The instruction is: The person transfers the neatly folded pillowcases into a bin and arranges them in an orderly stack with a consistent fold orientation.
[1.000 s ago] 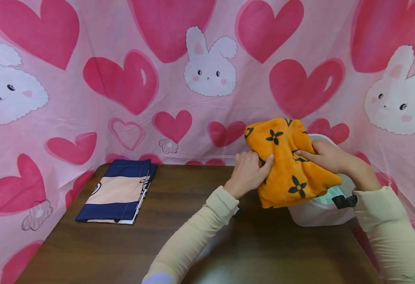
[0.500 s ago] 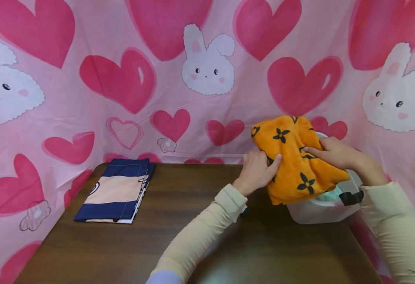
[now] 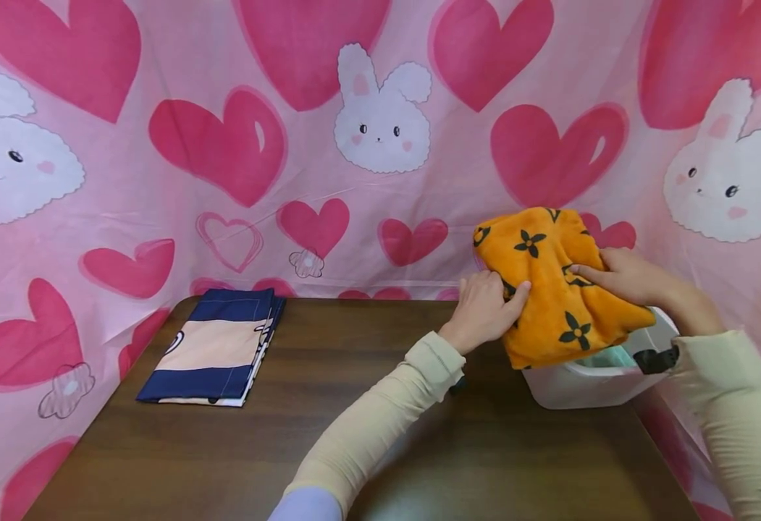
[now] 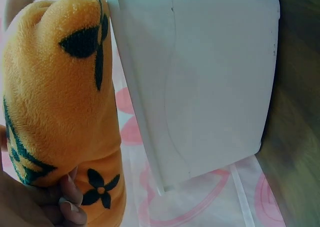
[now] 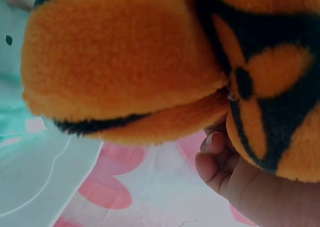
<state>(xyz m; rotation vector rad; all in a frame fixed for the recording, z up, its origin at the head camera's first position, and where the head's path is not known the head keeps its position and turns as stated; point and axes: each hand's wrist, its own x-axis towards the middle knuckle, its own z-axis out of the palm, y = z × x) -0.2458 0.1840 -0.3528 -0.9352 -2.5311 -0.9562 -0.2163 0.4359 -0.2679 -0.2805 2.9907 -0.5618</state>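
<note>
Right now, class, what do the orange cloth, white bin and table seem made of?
Orange cloth: seemingly plush fleece, matt; fuzzy pile shows. White bin: probably smooth plastic, given its thin rim and rounded corners. Table: wood or wood-look laminate, faintly glossy; grain shows.

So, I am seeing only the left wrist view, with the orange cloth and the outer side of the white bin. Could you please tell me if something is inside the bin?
Observer: Yes, a pale green thing shows inside the bin; I cannot tell what it is.
Operator: Thank you. And besides the orange cloth, do you see another cloth?
Observer: Yes, a folded blue cloth lies on the table's left side.
</note>
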